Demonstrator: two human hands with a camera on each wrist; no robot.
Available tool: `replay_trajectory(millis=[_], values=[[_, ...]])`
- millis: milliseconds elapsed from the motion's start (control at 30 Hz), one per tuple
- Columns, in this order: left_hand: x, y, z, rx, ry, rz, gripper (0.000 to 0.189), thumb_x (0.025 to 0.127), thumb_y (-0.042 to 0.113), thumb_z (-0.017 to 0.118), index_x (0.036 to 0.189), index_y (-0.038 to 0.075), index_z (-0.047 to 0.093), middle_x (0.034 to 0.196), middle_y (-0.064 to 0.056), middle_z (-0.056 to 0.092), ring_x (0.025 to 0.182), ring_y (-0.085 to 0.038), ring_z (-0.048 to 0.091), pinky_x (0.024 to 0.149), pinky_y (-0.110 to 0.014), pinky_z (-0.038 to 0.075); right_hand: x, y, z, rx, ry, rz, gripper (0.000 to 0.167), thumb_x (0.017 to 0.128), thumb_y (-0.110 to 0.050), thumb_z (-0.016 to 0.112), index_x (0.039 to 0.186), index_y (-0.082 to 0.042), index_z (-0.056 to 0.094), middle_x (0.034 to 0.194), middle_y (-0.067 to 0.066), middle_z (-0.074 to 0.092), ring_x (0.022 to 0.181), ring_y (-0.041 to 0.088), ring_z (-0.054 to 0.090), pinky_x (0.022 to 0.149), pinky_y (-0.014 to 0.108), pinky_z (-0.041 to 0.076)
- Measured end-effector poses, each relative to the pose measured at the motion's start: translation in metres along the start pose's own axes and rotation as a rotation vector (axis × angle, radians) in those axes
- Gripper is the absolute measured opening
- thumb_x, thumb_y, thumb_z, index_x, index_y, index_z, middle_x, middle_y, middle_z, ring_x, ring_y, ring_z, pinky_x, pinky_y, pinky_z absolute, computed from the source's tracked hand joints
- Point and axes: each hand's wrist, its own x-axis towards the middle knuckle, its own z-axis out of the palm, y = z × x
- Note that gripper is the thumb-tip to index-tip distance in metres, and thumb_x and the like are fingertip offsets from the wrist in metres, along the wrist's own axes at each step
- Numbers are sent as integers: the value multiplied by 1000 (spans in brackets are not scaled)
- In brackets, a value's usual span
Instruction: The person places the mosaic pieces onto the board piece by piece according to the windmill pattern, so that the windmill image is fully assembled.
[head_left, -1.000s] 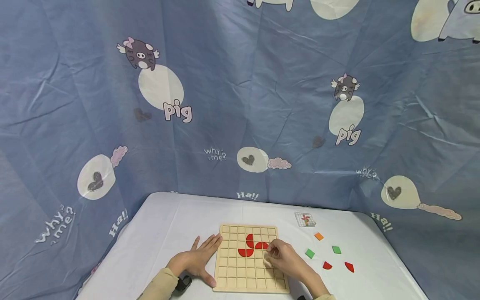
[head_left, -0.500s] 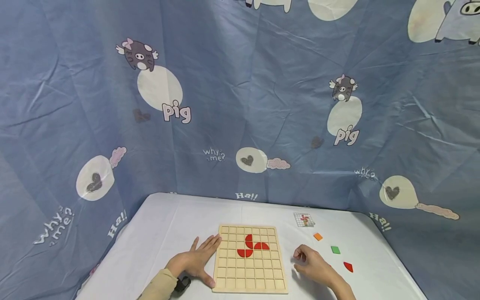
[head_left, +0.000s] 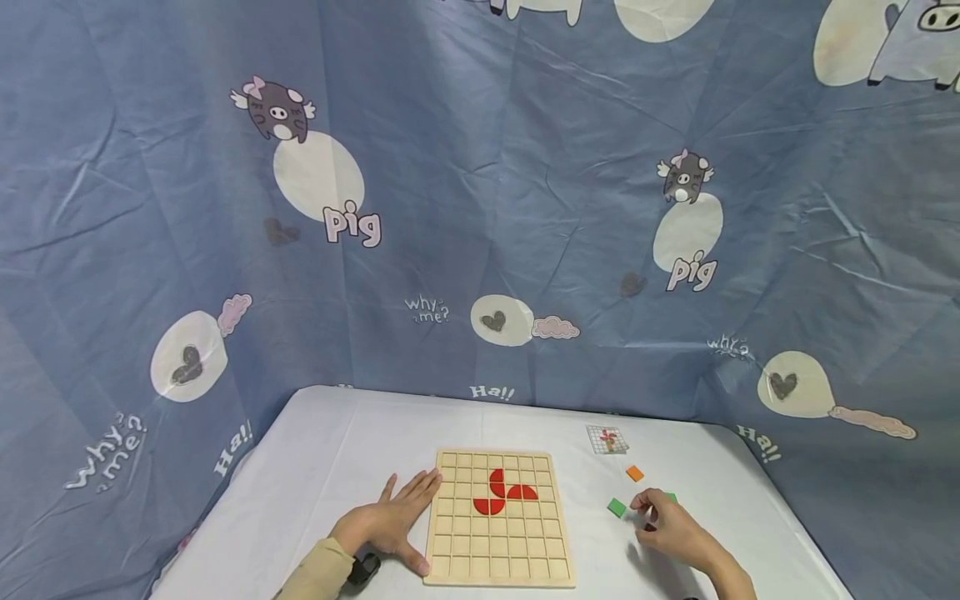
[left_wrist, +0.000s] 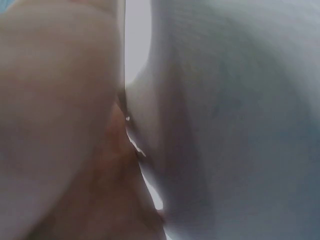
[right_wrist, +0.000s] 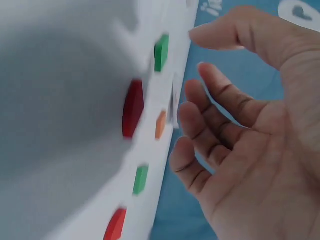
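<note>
Two bare hands over the desk (head_left: 360, 450). Left hand (head_left: 390, 521): fingers spread, palm down against the left edge of the wooden grid board (head_left: 517, 547), gripping nothing. Right hand (head_left: 672, 531): right of the board, fingers loosely bent, thumb apart, released; nearest a loose red quarter-circle tile (right_wrist: 133, 108). Six red tiles (head_left: 497, 506) sit on the board. Nearby: two green squares (head_left: 617, 507), one partly covered by the right hand; orange square (head_left: 635, 473); pattern card (head_left: 607, 439) farther back.
</note>
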Motion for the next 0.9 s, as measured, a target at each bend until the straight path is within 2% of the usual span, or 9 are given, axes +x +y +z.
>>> replay_trajectory(millis=[200,400,633,900], values=[[-1,1,-1,2,1,3,132,63,64,78,155,4,5,163,-14,2,150,-35,2,115,-68,-4,0,15,-8,-52,11,62,36,68,-2,75,101,-2,58,97,5,56,87,18,50,71,29,45],[-1,2,-1,-9,-1,1,132,63,63,78,155,4,5,163,-15,2,150,-36,2,114,-68,-4,1,23,-10,-60,-11,131,41,65,-1,76,102,0,58,97,7,56,91,20,53,79,38,48],[-1,1,-2,-10,3,2,132,63,63,79,155,5,4,163,-15,1,150,-36,2,114,-68,-5,3,28,-9,-87,-17,161,40,65,-1,74,101,1,58,97,8,54,90,19,51,81,39,48],[-1,1,-2,-14,2,9,132,63,63,79,155,4,4,163,-15,1,150,-36,2,114,-69,-5,3,26,-7,-48,-14,189,36,67,-1,74,100,0,59,92,4,59,84,17,53,76,36,49]])
